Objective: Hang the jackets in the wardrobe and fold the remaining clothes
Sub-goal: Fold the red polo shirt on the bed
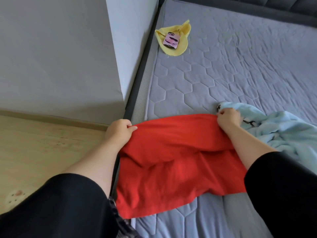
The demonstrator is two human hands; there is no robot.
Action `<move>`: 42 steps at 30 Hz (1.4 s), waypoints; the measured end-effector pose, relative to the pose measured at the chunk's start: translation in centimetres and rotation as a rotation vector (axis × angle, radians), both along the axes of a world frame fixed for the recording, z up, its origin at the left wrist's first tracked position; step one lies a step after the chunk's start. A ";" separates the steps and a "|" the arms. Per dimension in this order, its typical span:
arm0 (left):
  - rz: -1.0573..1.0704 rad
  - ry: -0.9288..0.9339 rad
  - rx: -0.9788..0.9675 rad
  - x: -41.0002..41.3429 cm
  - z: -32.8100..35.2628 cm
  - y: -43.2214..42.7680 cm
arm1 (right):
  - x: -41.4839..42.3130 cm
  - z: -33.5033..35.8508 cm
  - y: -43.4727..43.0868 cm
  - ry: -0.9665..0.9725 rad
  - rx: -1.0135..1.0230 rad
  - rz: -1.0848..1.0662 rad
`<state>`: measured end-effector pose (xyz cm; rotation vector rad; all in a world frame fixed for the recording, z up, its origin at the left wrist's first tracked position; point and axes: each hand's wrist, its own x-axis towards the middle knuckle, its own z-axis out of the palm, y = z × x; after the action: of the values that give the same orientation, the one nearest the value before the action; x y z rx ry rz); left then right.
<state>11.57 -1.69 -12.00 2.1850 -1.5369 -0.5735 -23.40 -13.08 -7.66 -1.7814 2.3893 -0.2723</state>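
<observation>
on the grey mattress (pixel 223 66), near corner | red garment (pixel 171 160) lies spread, far edge raised | left hand (pixel 120 130) and right hand (pixel 228 115) each pinch one end of that edge, fingers curled onto cloth, held wide apart, i judge, to keep the fold straight | pale blue garment (pixel 283 131) bunched beside the right hand, unfolded

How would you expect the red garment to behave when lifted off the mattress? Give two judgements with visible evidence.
Probably floppy: the red garment sags and creases between the left hand and right hand pinching its far edge. Likely light: fingertip pinches seem enough to hold it. Its near edge lies limp on the mattress.
</observation>
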 end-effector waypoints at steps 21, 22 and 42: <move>-0.187 -0.317 -0.351 -3.3 7.4 -0.8 | 5.5 6.2 -0.1 0.255 -0.137 0.781; -0.201 -0.342 -0.425 -3.4 7.5 -0.5 | 5.3 6.3 0.7 0.254 -0.276 0.807; -0.551 -0.423 0.079 -10.5 2.4 6.3 | 4.8 -0.3 11.4 0.161 -0.010 0.792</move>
<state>1.04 4.60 -9.56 2.0143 -2.4102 -0.3388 -18.59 -1.70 -7.95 -2.6379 1.5607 -0.0374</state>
